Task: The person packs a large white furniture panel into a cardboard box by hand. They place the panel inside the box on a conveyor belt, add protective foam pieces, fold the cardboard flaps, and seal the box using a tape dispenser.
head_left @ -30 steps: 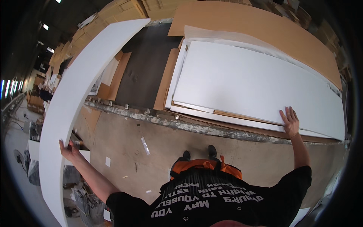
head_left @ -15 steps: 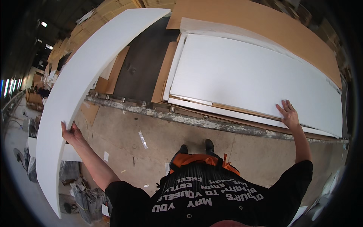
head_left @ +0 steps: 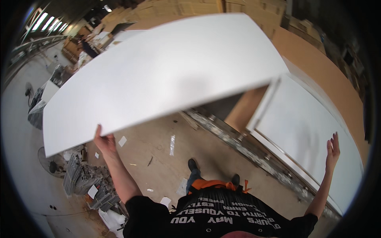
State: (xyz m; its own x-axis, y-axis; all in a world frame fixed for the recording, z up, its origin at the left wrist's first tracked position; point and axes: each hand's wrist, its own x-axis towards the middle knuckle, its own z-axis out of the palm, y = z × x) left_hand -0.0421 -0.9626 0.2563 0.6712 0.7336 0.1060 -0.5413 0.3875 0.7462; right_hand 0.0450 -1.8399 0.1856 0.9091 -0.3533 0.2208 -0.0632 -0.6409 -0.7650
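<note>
Head: your left hand [head_left: 105, 143] clasps a smooth panel [head_left: 158, 75] over floor [head_left: 152, 137], your right hand [head_left: 333, 148] unfolded, empty, past the conveyor's edge [head_left: 258, 163].

A board [head_left: 158, 75] is reaching across the left and centre, with boxes [head_left: 266, 18] standing behind it; right of it, a panel [head_left: 293, 109] is lying before cardboard [head_left: 323, 71].

1 white panel [head_left: 158, 75]: swung rightward, more of its face shown, right end now by the white board's [head_left: 293, 111] left end. Right hand [head_left: 333, 150]: formerly spread on the board, now turned edge-on.
</note>
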